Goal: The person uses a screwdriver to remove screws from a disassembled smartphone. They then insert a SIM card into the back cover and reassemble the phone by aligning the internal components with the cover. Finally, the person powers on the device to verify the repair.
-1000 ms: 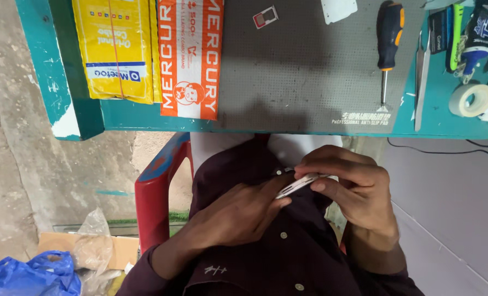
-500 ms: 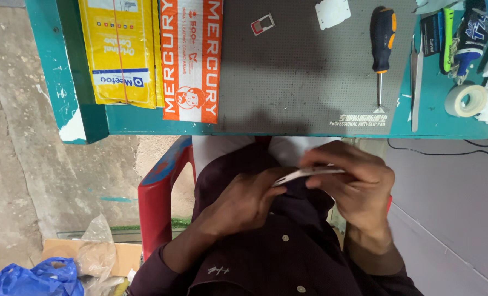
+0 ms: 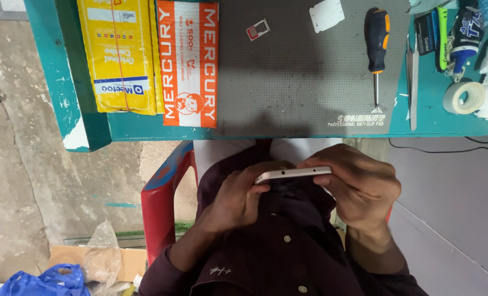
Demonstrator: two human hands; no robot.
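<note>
A slim pale-gold metal-edged phone [image 3: 293, 174] is held edge-on at the picture's centre, clamped at 9 o'clock by the left hand [image 3: 238, 197] and at 3 o'clock by the right hand [image 3: 359, 183]. At 12 o'clock lies a grey rubber mat [image 3: 299, 77] bearing a black-and-orange screwdriver [image 3: 376, 44].

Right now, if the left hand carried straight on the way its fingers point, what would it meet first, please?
The slim phone, whose end the left hand already grips. Just beyond it, probably, comes the right hand holding the other end, though depth is unclear.
</note>
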